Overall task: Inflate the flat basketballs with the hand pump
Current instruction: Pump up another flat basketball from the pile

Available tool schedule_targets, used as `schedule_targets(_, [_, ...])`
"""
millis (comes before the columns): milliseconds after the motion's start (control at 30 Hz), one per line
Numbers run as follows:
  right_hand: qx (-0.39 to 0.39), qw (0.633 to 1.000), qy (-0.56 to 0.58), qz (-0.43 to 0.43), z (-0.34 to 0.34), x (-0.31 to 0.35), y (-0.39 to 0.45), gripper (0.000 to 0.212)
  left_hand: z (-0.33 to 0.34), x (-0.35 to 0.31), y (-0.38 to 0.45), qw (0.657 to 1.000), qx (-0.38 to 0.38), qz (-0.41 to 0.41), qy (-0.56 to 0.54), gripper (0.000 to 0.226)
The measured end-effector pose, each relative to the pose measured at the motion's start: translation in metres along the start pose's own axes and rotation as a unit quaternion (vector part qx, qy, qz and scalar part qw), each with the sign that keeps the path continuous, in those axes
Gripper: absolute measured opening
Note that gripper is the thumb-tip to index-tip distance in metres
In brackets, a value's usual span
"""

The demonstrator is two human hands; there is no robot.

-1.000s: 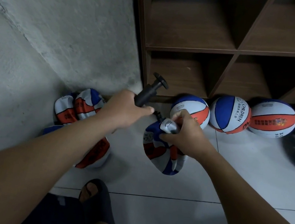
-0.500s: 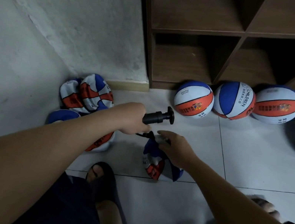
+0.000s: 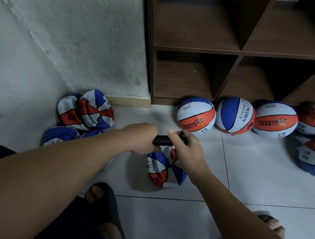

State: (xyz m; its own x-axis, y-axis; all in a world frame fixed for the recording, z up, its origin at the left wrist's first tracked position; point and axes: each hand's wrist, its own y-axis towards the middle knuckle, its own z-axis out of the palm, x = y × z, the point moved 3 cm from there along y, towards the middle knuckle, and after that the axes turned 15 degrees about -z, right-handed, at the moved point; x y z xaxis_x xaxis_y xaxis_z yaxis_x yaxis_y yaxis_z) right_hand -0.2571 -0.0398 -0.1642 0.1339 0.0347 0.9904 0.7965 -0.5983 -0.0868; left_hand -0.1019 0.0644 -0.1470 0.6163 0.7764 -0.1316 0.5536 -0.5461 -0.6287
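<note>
Head view shows the hand pump lying crosswise just above the flat basketball, left hand gripping its barrel, right hand curled round its handle end.

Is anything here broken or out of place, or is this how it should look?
Nothing looks broken. The crumpled balls heaped in the corner by the wall are just deflated, as is the flat ball on the floor under the hands. The left hand and right hand hold the black pump above it. Round balls line the shelf.
</note>
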Motion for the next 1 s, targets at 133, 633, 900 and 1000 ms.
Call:
schedule_targets(133, [-0.049, 0.999, -0.005, 0.02, 0.009, -0.011, -0.007, 0.057, 0.006, -0.004, -0.004, 0.999, 0.033, 0.016, -0.011, 0.025])
schedule_targets(633, [-0.138, 0.989, 0.02, 0.059, -0.054, -0.017, 0.015, 0.041, -0.005, 0.018, -0.015, 0.999, -0.043, 0.017, 0.012, 0.032])
schedule_targets(900, [-0.12, 0.992, -0.028, 0.033, -0.003, -0.015, 0.01, 0.042, -0.003, -0.003, -0.015, 0.998, -0.052, 0.01, 0.023, 0.028])
schedule_targets(1000, [-0.104, 0.993, -0.05, 0.033, 0.009, -0.017, 0.007, 0.045, -0.002, -0.007, -0.013, 0.998, -0.041, 0.012, 0.037, 0.023])
